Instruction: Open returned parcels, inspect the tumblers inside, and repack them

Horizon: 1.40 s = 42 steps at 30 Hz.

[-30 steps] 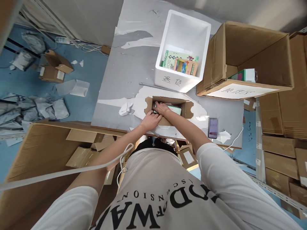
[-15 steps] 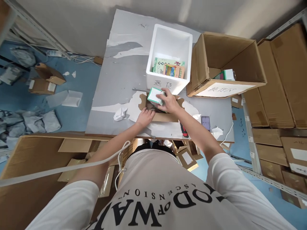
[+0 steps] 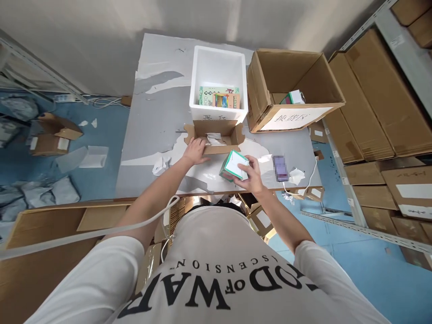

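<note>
My right hand (image 3: 251,174) is closed around a small green-edged box (image 3: 232,165) with a white end face, tilted just above the front of the table. An open shallow cardboard box (image 3: 221,150) lies beyond it, with crumpled white paper (image 3: 215,139) inside. My left hand (image 3: 195,151) grips that box's front left wall, its thumb on the outside; part of its fingers is hidden. Behind stands a white foam bin (image 3: 218,112) holding a green box (image 3: 205,95) and a colourful orange packet (image 3: 226,101).
Right of the foam bin stands a large labelled carton (image 3: 256,121) with a green-and-white box (image 3: 293,97) inside. A phone (image 3: 280,168) and crumpled paper (image 3: 297,176) lie at the table's right. Another paper wad (image 3: 161,165) is left. Stacked cartons (image 3: 378,112) fill the right shelf.
My right hand has lifted the small green-edged box out of the cardboard box and brought it right and towards me. The white paper inside the cardboard box now shows.
</note>
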Tool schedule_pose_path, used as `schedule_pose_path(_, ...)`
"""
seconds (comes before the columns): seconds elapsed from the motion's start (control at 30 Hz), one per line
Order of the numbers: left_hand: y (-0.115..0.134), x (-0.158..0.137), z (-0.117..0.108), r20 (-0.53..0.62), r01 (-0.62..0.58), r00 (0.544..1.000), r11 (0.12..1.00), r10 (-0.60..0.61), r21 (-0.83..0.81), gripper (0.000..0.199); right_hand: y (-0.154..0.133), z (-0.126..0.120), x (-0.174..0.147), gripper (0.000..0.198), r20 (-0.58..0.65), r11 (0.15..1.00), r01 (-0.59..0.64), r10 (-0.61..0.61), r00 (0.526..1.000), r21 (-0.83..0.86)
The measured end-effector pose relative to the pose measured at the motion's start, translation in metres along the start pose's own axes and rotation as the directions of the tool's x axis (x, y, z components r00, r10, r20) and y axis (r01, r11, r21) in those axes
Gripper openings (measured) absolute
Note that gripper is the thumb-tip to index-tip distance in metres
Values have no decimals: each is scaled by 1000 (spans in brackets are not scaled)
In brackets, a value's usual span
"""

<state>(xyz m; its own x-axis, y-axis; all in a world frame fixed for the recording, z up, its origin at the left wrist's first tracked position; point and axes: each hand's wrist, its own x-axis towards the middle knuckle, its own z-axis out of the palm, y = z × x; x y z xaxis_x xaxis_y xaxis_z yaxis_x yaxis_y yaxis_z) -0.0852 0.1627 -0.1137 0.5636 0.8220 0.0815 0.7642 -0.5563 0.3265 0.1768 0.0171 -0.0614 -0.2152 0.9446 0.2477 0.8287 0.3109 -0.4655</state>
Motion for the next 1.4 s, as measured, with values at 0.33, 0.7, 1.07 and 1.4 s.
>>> schedule_pose_path(0.33,40,-52,-16,-130,-1,990,942,-45,-335,68,6,78,-20,35,188,997,-76,78,979,-15)
schedule_pose_path(0.7,112,-65,45,-52,124,978,766,-201,-631,115,13,52,-18,46,227,987,3,-40,973,162)
schedule_pose_path(1.07,97,-54,51,40,168,980,695,-197,-699,124,12,37,33,46,311,975,-205,222,924,-86)
schedule_pose_path(1.4,88,-56,58,-13,74,995,813,-100,-577,130,5,31,24,41,220,998,11,2,975,-58)
